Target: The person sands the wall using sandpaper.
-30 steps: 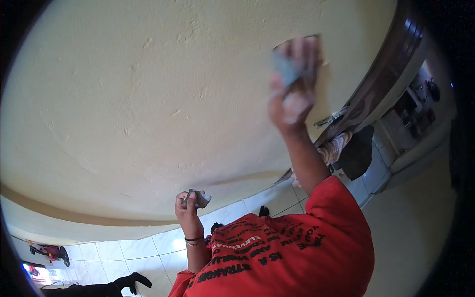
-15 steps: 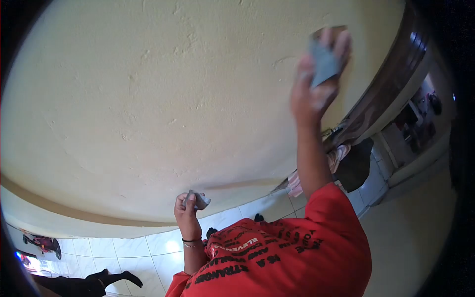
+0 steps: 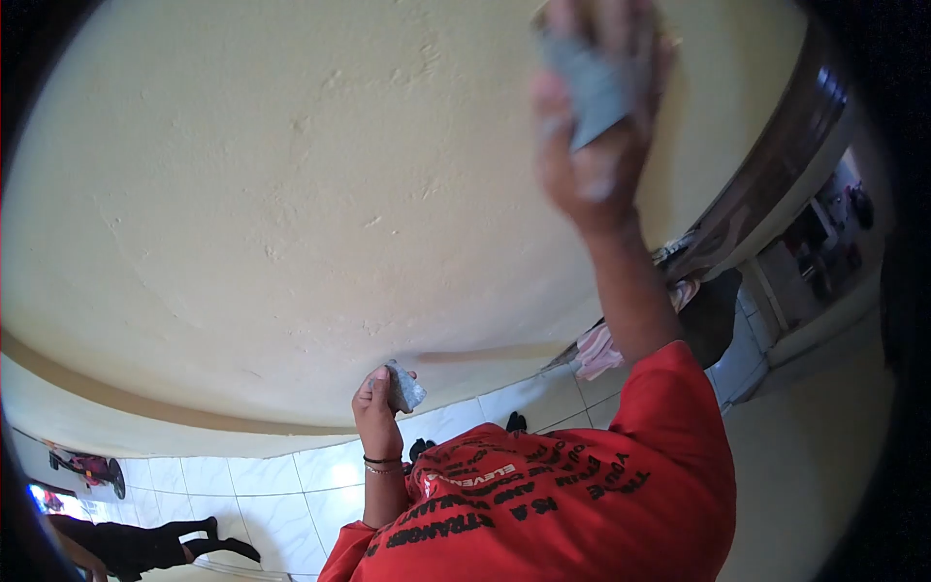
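Nearest is the red shirt [image 3: 543, 485], loose over the person's torso.

Left hand [image 3: 376, 407]: low, beside the wall [image 3: 242, 223], pinching a small grey piece [image 3: 407, 388] between thumb and fingers. Most of the piece projects beyond the grip. Hazard: a knock against the wall could twist it out of the fingertips. Likely cause: the small area of hold.

Right hand [image 3: 599, 179]: raised at arm's length, grasping a grey-blue sheet [image 3: 590, 92], which lies at the upper part of the wall and shows between thumb and fingers. Both are blurred; full contact with the wall cannot be confirmed. Hazards, as judged: the sheet could fold or slip if the fingers bear on it unevenly; the knuckles could scrape if the sheet shifts out from under them. Pits [image 3: 373, 225] and ridges in the wall could snag an edge of the sheet and tear it.

Beyond the raised arm, a striped cloth [image 3: 599, 351] hangs near the wall's edge. Any dust or dropped fragment could soil it.

Farther off, on the tiled floor [image 3: 330, 470], is another person [image 3: 126, 548] in dark clothing. A dropped piece could become a slip hazard on the smooth tiles
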Available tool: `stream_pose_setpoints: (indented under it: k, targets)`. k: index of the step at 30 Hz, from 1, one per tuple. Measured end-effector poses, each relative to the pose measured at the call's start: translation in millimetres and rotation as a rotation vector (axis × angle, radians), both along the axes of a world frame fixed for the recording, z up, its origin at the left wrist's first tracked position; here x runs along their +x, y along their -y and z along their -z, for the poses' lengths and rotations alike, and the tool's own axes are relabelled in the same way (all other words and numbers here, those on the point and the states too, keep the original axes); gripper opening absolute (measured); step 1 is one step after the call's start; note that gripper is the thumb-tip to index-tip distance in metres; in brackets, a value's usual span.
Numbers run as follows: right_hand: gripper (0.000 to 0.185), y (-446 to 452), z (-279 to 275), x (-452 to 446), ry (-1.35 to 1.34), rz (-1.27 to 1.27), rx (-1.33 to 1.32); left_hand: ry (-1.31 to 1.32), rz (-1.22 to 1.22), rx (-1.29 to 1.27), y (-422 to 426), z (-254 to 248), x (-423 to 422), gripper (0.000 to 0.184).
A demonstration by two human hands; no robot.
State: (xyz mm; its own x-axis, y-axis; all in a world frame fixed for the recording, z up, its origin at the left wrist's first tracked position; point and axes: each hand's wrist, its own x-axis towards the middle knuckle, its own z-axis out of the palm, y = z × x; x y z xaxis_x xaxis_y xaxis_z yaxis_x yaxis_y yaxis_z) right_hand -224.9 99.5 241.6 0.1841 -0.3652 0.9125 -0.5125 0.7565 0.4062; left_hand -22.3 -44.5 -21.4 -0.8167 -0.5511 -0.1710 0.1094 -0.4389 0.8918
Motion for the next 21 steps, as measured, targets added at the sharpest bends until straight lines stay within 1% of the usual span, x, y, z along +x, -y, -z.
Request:
stream_pose_setpoints:
  k: [2,4,6,8,13,16,21]
  targets:
    - [0.043,9.0,-17.7,-9.2,0.065,-0.410,-0.370,0.013,-0.024,-0.016,0.2,4.1,-0.7,0.026]
    - [0.042,12.4,-16.8,-11.4,0.109,-0.617,-0.552,0.027,-0.031,-0.002,-2.3,2.3,1.1,0.027]
    - [0.040,10.5,-15.2,-10.6,-0.187,-0.122,-0.156,0.024,-0.035,-0.001,-0.3,1.7,-1.4,0.029]
    - [0.041,9.7,-13.5,-7.8,-0.327,0.128,0.048,0.034,-0.027,0.013,0.7,5.1,-1.1,0.030]
    - [0.051,4.8,-12.8,3.6,-0.157,0.099,0.179,0.050,-0.038,0.012,-3.0,3.4,-0.9,0.028]
    - [0.054,-6.3,-21.5,-10.9,-0.597,0.663,0.257,0.055,-0.025,-0.003,0.4,1.9,-1.5,0.029]
    - [0.046,9.1,4.6,-8.9,-0.162,-0.146,-0.030,0.037,-0.018,-0.029,-0.1,4.1,-0.1,0.029]
